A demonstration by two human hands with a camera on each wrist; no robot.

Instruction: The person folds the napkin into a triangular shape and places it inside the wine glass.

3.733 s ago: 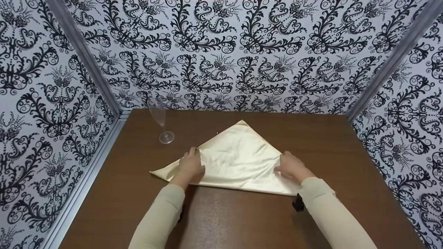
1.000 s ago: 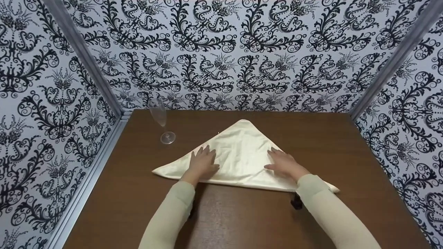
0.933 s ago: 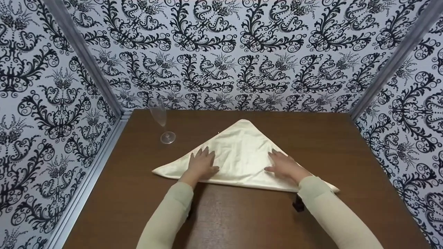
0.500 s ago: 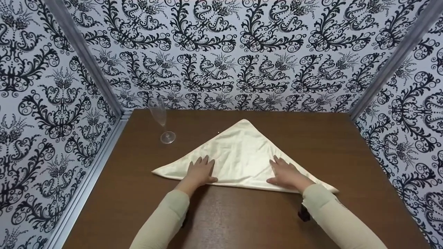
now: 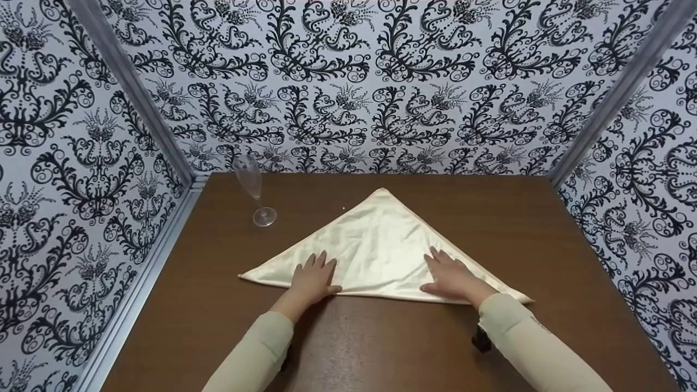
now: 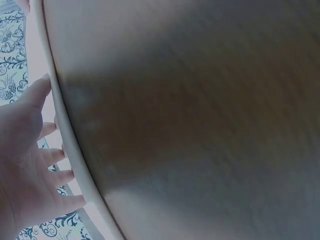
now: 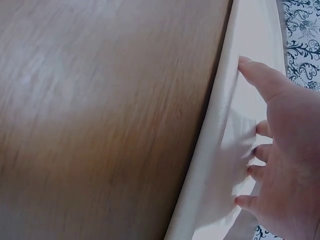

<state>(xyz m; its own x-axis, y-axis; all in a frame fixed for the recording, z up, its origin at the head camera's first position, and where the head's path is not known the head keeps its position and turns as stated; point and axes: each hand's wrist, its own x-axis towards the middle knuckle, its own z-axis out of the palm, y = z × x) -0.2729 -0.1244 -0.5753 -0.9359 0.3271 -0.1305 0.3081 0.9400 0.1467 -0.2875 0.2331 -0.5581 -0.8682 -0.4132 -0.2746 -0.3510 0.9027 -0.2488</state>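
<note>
A cream satin napkin lies on the brown table, folded into a triangle with its peak pointing away and its long folded edge nearest me. My left hand rests on its left part, fingers spread and thumb beside the near fold. On the right part lies my right hand, also with extended, spread fingers. In the left wrist view the left hand touches the cloth along its thick fold. The right wrist view has the right hand over the pale napkin, thumb tip close to the rolled edge.
A clear champagne flute stands upright at the back left of the table. Patterned black-and-white walls enclose the back and sides, with grey metal posts in the corners.
Earlier both hands gripped the napkin's sides; they then lay flat on it. Over the last second they have slid toward the near fold. The right corner now shows beyond the right wrist.
</note>
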